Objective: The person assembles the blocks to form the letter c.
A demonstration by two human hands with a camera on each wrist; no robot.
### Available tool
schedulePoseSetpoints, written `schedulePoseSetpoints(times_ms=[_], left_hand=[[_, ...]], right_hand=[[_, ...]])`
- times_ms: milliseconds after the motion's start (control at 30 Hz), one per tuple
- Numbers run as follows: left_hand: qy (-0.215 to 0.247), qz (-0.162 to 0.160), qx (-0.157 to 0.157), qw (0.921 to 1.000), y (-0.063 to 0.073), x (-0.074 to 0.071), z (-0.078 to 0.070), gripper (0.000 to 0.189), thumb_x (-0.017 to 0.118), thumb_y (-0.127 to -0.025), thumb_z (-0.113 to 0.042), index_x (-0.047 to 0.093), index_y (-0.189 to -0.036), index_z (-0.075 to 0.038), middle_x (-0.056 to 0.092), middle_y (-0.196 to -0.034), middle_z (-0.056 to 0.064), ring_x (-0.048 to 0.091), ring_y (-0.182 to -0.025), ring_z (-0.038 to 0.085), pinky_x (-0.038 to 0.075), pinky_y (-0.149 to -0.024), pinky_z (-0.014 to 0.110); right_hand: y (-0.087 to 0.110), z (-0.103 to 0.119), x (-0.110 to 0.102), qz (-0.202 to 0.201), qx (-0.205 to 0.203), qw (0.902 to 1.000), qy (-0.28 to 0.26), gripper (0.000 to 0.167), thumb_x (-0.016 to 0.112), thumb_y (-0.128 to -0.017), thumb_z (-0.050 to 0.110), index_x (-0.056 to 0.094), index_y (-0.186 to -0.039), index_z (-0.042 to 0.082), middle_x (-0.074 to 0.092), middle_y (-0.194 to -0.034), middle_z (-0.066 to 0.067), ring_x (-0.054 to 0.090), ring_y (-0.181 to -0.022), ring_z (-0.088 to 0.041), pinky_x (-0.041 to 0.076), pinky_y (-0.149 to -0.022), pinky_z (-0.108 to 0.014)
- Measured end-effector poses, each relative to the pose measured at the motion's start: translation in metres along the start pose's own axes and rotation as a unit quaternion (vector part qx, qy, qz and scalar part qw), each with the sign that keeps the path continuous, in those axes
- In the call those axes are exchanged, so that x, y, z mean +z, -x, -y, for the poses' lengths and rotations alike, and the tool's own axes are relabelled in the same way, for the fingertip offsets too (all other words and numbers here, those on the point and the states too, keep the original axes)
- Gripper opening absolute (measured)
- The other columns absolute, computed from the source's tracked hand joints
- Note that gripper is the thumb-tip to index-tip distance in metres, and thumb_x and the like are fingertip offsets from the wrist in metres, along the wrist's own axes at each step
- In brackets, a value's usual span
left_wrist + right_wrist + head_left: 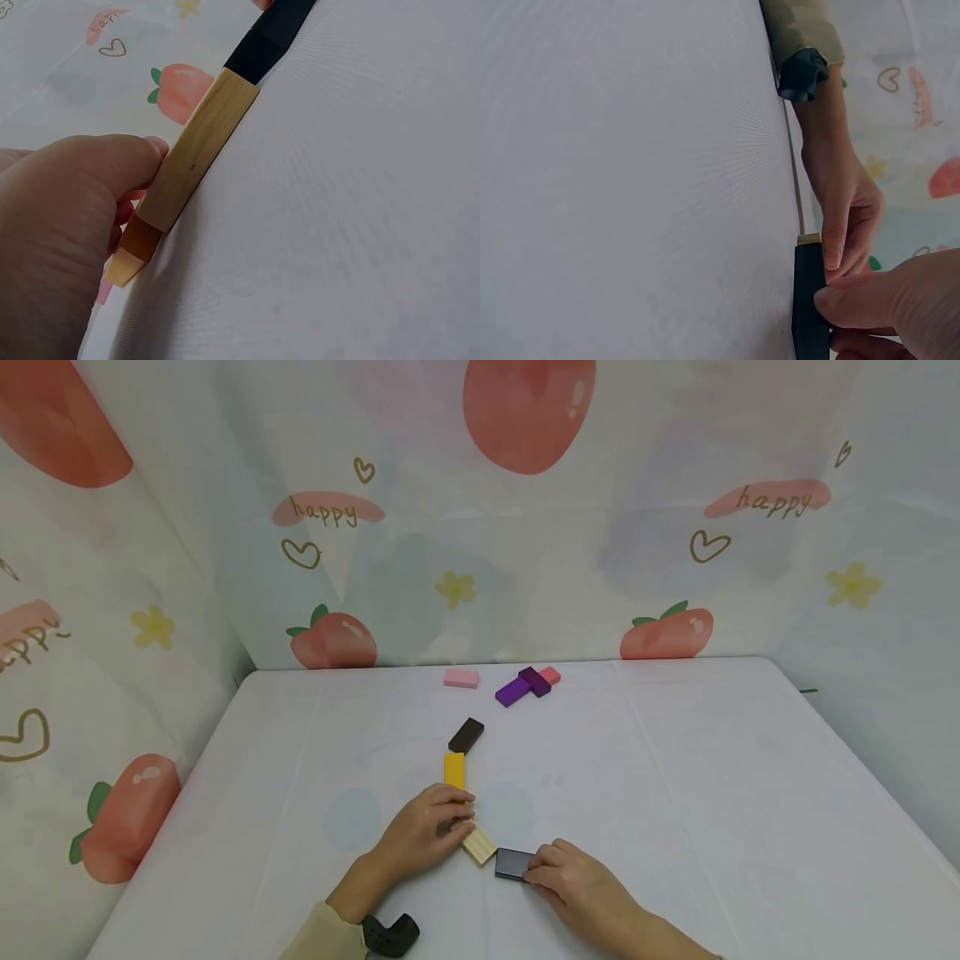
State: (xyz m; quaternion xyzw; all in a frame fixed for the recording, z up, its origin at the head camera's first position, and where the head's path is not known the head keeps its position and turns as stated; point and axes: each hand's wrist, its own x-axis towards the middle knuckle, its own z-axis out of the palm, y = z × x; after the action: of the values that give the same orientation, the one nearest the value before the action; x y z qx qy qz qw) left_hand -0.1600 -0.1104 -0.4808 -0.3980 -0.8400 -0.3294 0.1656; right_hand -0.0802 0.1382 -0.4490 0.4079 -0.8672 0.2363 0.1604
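Observation:
Blocks stand end to end in a bent row on the white table. In the head view my left hand (422,831) bends over the row, its thumb at the end of a plain wooden block (480,845) and its fingers around that end. The thumb rests along the wooden block's side in the left wrist view, and an orange-brown block face (141,238) shows beyond it. My right hand (581,885) pinches the right end of a dark grey block (512,864), whose left end lies at the wooden block's corner. A yellow block (454,770) continues the row past the left fingers.
A dark brown block (467,736) lies beyond the yellow one. Farther back are a pink block (461,678) and a small cluster with a purple block (513,692), a dark purple block (535,682) and a coral-pink block (551,675). A patterned cloth wall (540,543) borders the table.

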Motion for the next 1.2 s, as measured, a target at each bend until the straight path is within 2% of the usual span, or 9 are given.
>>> schedulePoseSetpoints(times_ms=[367, 567, 733, 900, 1033, 1200], left_hand=[[0.007, -0.017, 0.02, 0.9996, 0.0, 0.002, 0.003, 0.014, 0.072, -0.08, -0.017, 0.072, -0.091, -0.009, 0.062, -0.106, -0.002, 0.053, -0.102, 0.011, 0.043, -0.089, 0.024], [0.012, -0.025, 0.017, 0.9995, 0.0, 0.002, 0.003, 0.014, 0.071, -0.08, -0.016, 0.072, -0.092, -0.008, 0.063, -0.106, -0.002, 0.053, -0.102, 0.01, 0.044, -0.089, 0.025], [-0.001, -0.034, -0.013, 0.9993, 0.001, 0.002, 0.004, 0.02, 0.071, -0.08, -0.015, 0.07, -0.099, -0.007, 0.062, -0.108, -0.002, 0.052, -0.104, 0.012, 0.044, -0.09, 0.027], [-0.027, -0.05, -0.057, 0.9968, 0.002, 0.001, 0.006, 0.026, 0.071, -0.081, -0.014, 0.067, -0.105, -0.005, 0.059, -0.111, 0.0, 0.051, -0.107, 0.014, 0.044, -0.09, 0.029], [-0.035, -0.051, -0.075, 0.9952, 0.002, 0.001, 0.007, 0.028, 0.071, -0.081, -0.014, 0.067, -0.106, -0.005, 0.059, -0.111, 0.001, 0.05, -0.107, 0.013, 0.044, -0.09, 0.029], [-0.036, -0.051, -0.073, 0.9954, 0.002, 0.002, 0.009, 0.025, 0.071, -0.081, -0.014, 0.068, -0.104, -0.005, 0.059, -0.111, 0.001, 0.05, -0.107, 0.013, 0.043, -0.091, 0.03]], right_hand=[[-0.004, 0.0, -0.003, 0.014, 0.005, 0.9999, 0.001, 0.016, 0.078, -0.067, 0.001, 0.071, -0.079, 0.008, 0.058, -0.084, 0.008, 0.051, -0.076, -0.003, 0.042, -0.067, -0.009], [-0.006, -0.001, -0.005, 0.032, 0.01, 0.9994, -0.004, 0.013, 0.077, -0.068, 0.003, 0.071, -0.078, 0.009, 0.058, -0.085, 0.008, 0.051, -0.077, -0.003, 0.042, -0.067, -0.009], [-0.012, -0.005, -0.01, 0.07, 0.028, 0.997, -0.019, 0.008, 0.075, -0.074, 0.008, 0.071, -0.081, 0.01, 0.059, -0.087, 0.009, 0.053, -0.079, -0.003, 0.045, -0.068, -0.012], [-0.028, -0.017, -0.019, 0.105, 0.074, 0.9914, -0.025, 0.01, 0.071, -0.08, 0.011, 0.072, -0.089, 0.009, 0.061, -0.092, 0.007, 0.056, -0.086, -0.007, 0.05, -0.074, -0.023], [-0.041, -0.03, -0.024, 0.1, 0.098, 0.9901, -0.008, 0.012, 0.071, -0.079, 0.01, 0.071, -0.091, 0.008, 0.063, -0.092, 0.004, 0.059, -0.087, -0.013, 0.051, -0.076, -0.03], [-0.053, -0.044, -0.028, 0.095, 0.111, 0.9892, 0.005, 0.013, 0.072, -0.078, 0.008, 0.072, -0.091, 0.007, 0.064, -0.09, 0.001, 0.06, -0.087, -0.017, 0.051, -0.077, -0.034]])
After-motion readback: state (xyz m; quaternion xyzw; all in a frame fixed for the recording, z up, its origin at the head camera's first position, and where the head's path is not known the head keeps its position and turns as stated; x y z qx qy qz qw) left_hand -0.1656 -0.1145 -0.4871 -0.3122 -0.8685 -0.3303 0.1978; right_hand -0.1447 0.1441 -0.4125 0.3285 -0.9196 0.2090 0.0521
